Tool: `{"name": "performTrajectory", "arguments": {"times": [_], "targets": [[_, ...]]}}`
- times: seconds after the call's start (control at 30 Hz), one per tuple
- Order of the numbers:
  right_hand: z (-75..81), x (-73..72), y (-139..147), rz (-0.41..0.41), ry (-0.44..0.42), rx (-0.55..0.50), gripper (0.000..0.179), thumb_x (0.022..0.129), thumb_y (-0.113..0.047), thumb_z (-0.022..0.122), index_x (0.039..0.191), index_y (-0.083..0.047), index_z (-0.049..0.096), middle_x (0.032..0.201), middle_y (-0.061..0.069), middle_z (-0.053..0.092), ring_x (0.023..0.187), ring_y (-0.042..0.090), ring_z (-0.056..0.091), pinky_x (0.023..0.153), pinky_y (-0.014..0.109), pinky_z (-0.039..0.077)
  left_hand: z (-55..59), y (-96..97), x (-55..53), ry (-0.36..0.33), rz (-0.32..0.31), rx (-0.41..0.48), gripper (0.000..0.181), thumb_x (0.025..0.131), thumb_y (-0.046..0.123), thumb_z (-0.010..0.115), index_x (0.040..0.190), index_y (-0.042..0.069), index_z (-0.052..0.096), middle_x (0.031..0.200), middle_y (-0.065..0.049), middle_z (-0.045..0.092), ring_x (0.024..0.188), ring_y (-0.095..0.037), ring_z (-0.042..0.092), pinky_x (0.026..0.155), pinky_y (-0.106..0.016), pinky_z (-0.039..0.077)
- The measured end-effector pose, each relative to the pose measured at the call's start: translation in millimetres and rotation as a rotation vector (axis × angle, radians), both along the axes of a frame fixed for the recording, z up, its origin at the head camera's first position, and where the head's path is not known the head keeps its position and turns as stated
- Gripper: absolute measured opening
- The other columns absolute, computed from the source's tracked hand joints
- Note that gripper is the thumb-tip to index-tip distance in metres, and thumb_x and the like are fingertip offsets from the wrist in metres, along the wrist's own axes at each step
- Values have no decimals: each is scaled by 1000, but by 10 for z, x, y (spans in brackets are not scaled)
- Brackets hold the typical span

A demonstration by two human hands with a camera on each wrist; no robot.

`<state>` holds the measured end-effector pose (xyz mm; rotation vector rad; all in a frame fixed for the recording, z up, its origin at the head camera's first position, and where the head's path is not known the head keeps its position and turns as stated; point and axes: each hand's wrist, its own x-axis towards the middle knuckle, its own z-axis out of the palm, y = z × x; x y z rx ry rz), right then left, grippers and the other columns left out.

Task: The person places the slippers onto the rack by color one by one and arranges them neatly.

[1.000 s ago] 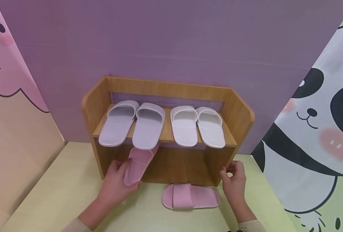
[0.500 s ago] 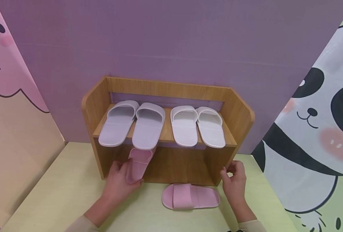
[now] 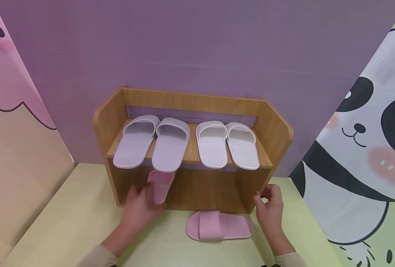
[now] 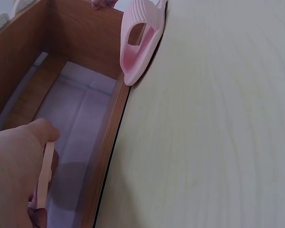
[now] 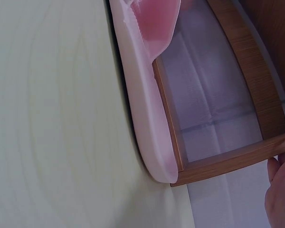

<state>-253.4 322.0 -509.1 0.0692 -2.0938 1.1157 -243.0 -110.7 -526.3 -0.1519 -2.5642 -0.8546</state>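
My left hand (image 3: 139,211) grips a pink slipper (image 3: 161,191) by its heel end, thumb on one side and fingers on the other. The slipper points toe-first into the left half of the wooden shoe rack's (image 3: 194,104) lower level; its far end is hidden under the upper shelf. In the left wrist view only the slipper's thin edge (image 4: 45,175) shows. At the rack's right side panel, my right hand (image 3: 271,211) pinches the front edge between thumb and fingers. The other pink slipper (image 3: 235,226) lies sideways on the table before the rack, strap to the left.
Two pale lilac slippers (image 3: 170,148) and two white slippers (image 3: 212,148) sit on the upper shelf, heels overhanging its front. A purple wall (image 3: 197,44) stands behind the rack. The pale table (image 3: 67,222) extends left and front; a panda panel (image 3: 368,148) stands at right.
My left hand has pushed the pink slipper forward, deeper into the lower level, and turned it straighter. My right hand and the other pink slipper have stayed put.
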Motion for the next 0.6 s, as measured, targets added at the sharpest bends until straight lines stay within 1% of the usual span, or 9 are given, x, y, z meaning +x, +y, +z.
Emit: {"name": "performTrajectory", "arguments": {"times": [0.13, 0.27, 0.43, 0.5, 0.6], "targets": [[0, -6, 1, -1, -2, -3, 25, 97, 12, 67, 118, 2, 57, 111, 9, 62, 94, 8, 60, 86, 9, 49, -5, 2, -23, -29, 3, -6, 85, 78, 43, 99, 144, 4, 64, 115, -22, 58, 108, -40, 56, 84, -56, 56], [3, -5, 2, -5, -17, -6, 26, 98, 10, 68, 118, 0, 57, 111, 9, 61, 94, 9, 60, 86, 10, 49, -17, 12, -45, -61, -4, -9, 88, 81, 44, 98, 149, 3, 61, 119, -23, 63, 114, -43, 56, 86, -58, 57], [2, -2, 4, -9, -30, -5, 26, 98, 8, 69, 119, -1, 57, 111, 9, 61, 95, 9, 59, 86, 9, 49, -45, 29, -74, -56, -13, -5, 86, 81, 43, 99, 145, -1, 64, 123, -26, 68, 120, -49, 57, 92, -61, 58], [3, -1, 4, -12, -31, -2, 26, 98, 8, 68, 120, -1, 57, 111, 9, 61, 95, 9, 59, 86, 9, 48, -60, 32, -84, -50, -16, -2, 85, 80, 43, 100, 142, -2, 64, 125, -28, 67, 121, -51, 57, 93, -62, 58], [4, 4, 0, -16, -31, 3, 26, 98, 8, 68, 120, -1, 57, 111, 9, 61, 95, 9, 59, 86, 9, 48, -90, 37, -99, -52, -15, 4, 85, 80, 43, 100, 142, -4, 64, 130, -32, 63, 123, -54, 57, 95, -64, 57]]}}
